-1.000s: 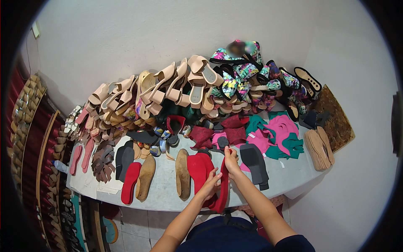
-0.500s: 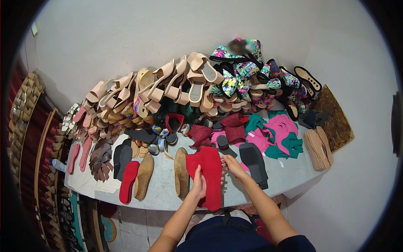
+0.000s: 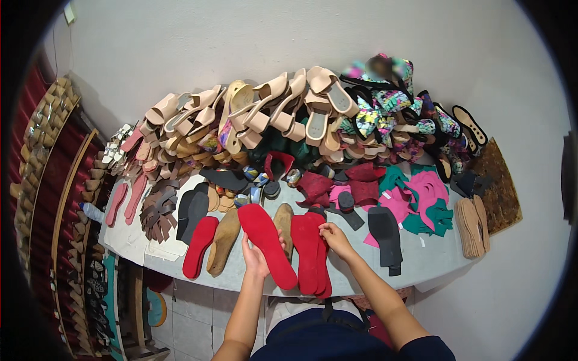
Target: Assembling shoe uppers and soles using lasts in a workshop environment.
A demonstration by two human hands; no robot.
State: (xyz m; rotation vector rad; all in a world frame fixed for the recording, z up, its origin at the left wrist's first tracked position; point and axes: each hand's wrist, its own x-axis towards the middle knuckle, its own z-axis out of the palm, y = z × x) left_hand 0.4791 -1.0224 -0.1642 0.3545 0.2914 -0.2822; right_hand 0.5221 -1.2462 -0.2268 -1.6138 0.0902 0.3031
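A red insole [image 3: 268, 246] lies tilted across my left hand [image 3: 255, 260], whose fingers and thumb wrap its edges. To its right, several more red insoles [image 3: 306, 256] overlap in a fan, their upper edge pinched by the fingers of my right hand [image 3: 336, 238]. Partly hidden behind the insoles is a wooden shoe last [image 3: 284, 218]. A second wooden last [image 3: 223, 245] rests on the table to the left, beside another red insole [image 3: 200, 245].
The grey table [image 3: 391, 274] holds dark grey soles [image 3: 384, 234], tan insoles [image 3: 471, 225], pink and green cut pieces [image 3: 424, 195] and brown strips [image 3: 159, 210]. Beige heeled sandals [image 3: 283, 99] and patterned shoes [image 3: 385, 111] pile up along the wall. Racks of lasts [image 3: 45, 138] stand at far left.
One red insole has come away from the others and moved left in my left hand. The rest stay with my right hand, fanned apart. The whole view has shifted slightly.
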